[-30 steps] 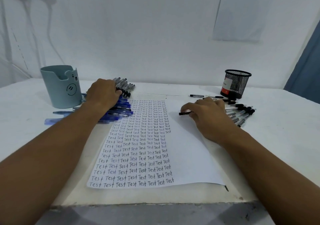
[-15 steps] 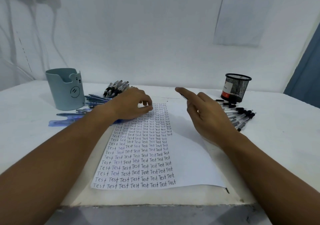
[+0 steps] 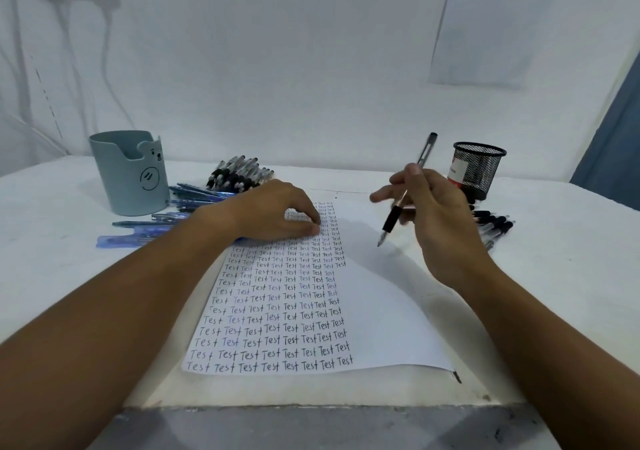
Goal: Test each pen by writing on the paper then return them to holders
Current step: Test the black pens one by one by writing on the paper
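Right hand (image 3: 440, 214) curled round a black pen (image 3: 405, 193), tip down, raised over blank paper (image 3: 381, 311) at 2 o'clock. Left hand (image 3: 277, 212) loosely bent, fingertips pressing the paper's top, gripping nothing. Risk, as judged: loose, mid-adjustment grip, so possible slip or stray mark across written rows; paper sliding once pressure eased. Mesh holder (image 3: 479, 169) waiting at 1 o'clock, blue holder (image 3: 130, 176) at 10.

I see the paper's (image 3: 381, 311) right half bare, black pens (image 3: 491, 223) crowding its right edge, blue pens (image 3: 194, 200) lining its left.
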